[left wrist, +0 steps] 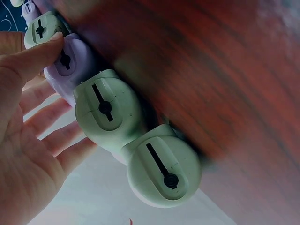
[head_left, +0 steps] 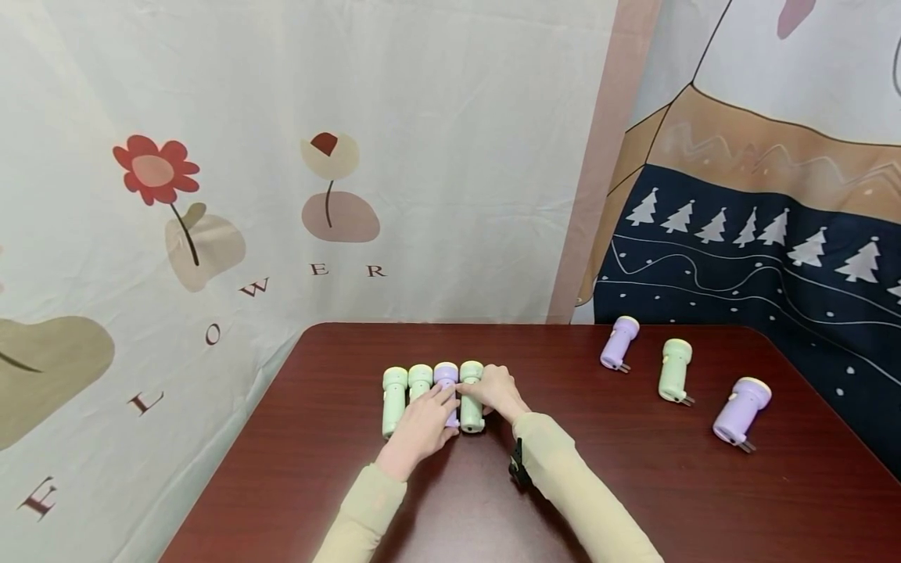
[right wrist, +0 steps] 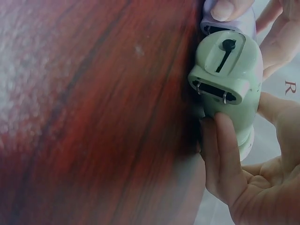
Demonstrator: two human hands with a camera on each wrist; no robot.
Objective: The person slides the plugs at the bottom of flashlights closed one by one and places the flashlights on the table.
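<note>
Two light-green flashlights, the outer one (head_left: 394, 400) and its neighbour (head_left: 420, 378), a purple flashlight (head_left: 446, 373) and another green flashlight (head_left: 471, 410) lie side by side in a row on the table. My left hand (head_left: 421, 428) reaches over the row and holds the purple one, its thumb (left wrist: 44, 54) against the base end. The fingers pass above the neighbouring green one and partly hide it. At the row's right end my right hand (head_left: 501, 392) grips the green flashlight, thumb on top and fingertips (right wrist: 225, 129) along its side. Folded plug prongs show in that flashlight's base.
To the right on the dark red table (head_left: 598, 485) lie three separate flashlights with prongs out: a purple one (head_left: 619, 342), a green one (head_left: 675, 371) and a nearer purple one (head_left: 742, 410). A printed cloth (head_left: 450, 156) hangs behind the table's far edge.
</note>
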